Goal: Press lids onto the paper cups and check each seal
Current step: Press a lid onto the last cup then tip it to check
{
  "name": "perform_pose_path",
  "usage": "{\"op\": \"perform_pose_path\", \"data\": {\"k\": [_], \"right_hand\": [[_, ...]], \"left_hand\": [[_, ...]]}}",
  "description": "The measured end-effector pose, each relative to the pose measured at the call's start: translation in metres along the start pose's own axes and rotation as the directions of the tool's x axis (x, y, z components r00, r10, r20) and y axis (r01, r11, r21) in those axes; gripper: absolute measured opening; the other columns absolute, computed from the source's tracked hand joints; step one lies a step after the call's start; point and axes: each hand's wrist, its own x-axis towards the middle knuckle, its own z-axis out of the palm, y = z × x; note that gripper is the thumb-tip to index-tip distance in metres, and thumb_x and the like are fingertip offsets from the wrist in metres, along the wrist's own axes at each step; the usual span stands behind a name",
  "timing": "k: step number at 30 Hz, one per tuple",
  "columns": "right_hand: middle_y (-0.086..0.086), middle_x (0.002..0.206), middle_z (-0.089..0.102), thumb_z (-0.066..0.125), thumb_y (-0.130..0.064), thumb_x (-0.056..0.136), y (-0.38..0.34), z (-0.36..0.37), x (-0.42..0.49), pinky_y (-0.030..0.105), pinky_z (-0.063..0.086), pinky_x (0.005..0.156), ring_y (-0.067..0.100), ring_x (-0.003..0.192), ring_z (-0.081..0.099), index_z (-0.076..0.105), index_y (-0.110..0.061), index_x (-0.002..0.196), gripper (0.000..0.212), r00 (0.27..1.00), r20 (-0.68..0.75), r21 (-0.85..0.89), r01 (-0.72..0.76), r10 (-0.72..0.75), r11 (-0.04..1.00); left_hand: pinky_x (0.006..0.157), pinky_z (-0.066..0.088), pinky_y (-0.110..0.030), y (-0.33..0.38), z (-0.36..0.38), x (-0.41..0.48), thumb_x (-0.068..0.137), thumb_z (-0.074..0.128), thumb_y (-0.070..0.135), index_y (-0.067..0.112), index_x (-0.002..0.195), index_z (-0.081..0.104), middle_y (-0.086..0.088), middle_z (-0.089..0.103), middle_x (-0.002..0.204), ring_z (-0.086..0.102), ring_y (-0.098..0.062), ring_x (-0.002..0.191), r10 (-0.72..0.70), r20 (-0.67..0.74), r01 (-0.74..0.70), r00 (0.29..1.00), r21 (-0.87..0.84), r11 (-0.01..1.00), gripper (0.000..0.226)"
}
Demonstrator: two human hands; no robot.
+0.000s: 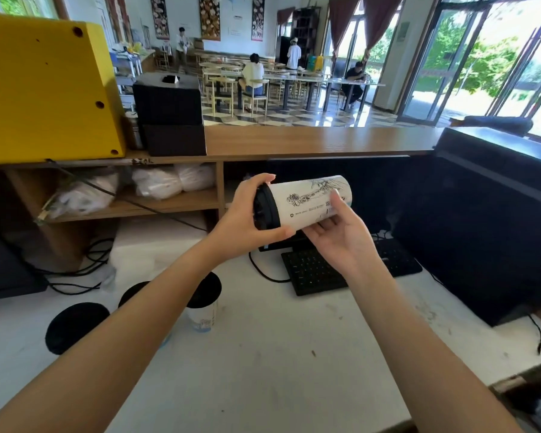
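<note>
I hold a white paper cup with black line drawings on its side, tipped horizontal above the counter. A black lid caps its left end. My left hand wraps around the lidded end, fingers over the rim. My right hand cradles the cup's base end from below, thumb on the wall. On the white counter below my left forearm stand three more cups with black lids: one at the left, one partly hidden by my arm, one further right.
A black keyboard and cables lie on the white counter behind the cup. A dark monitor stands at the right. A yellow box and black machine sit on the wooden ledge. People sit at tables far behind.
</note>
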Motion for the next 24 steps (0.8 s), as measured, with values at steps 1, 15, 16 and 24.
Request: {"op": "perform_pose_path", "data": {"k": [1,15,16,24], "right_hand": [[0.016,0.115,0.067,0.062,-0.02,0.088,-0.004,0.005,0.005,0.043,0.053,0.091,0.028,0.11,0.062,0.056,-0.005,0.116,0.033,0.999,-0.033,-0.012,0.006,-0.007,1.0],[0.002,0.106,0.067,0.079,-0.022,0.074,-0.066,0.096,0.072,0.033,0.056,0.078,0.017,0.093,0.066,0.054,-0.009,0.12,0.054,0.938,0.1,-0.789,0.278,-0.332,0.548],[0.002,0.108,0.066,0.079,-0.024,0.073,-0.066,0.099,0.076,0.033,0.056,0.079,0.017,0.094,0.066,0.052,-0.01,0.121,0.057,0.932,0.114,-0.826,0.281,-0.345,0.488],[0.009,0.124,0.053,0.079,-0.026,0.073,-0.053,0.095,0.097,0.044,0.049,0.095,0.024,0.111,0.055,0.044,-0.01,0.126,0.065,0.916,0.218,-0.932,0.297,-0.336,0.207]], "left_hand": [[0.082,0.034,0.005,-0.003,0.002,0.004,0.071,0.078,0.035,0.03,0.138,0.028,0.004,0.032,0.14,0.036,-0.003,0.121,-0.046,0.017,0.046,0.999,-0.011,0.999,0.084],[0.061,0.039,-0.007,-0.004,-0.005,0.089,0.074,0.077,0.03,0.021,0.136,0.038,0.018,0.051,0.107,0.049,0.002,0.093,-0.2,0.002,0.2,0.98,-0.031,0.979,0.074],[0.06,0.04,-0.007,-0.006,-0.006,0.092,0.073,0.078,0.03,0.021,0.135,0.037,0.021,0.05,0.103,0.049,0.005,0.09,-0.206,0.005,0.206,0.979,-0.043,0.978,0.074],[0.097,0.041,-0.031,-0.031,0.01,0.099,0.072,0.077,0.037,0.019,0.14,0.032,-0.001,0.05,0.133,0.047,-0.018,0.12,-0.269,0.031,0.269,0.963,0.008,0.963,0.083]]}}
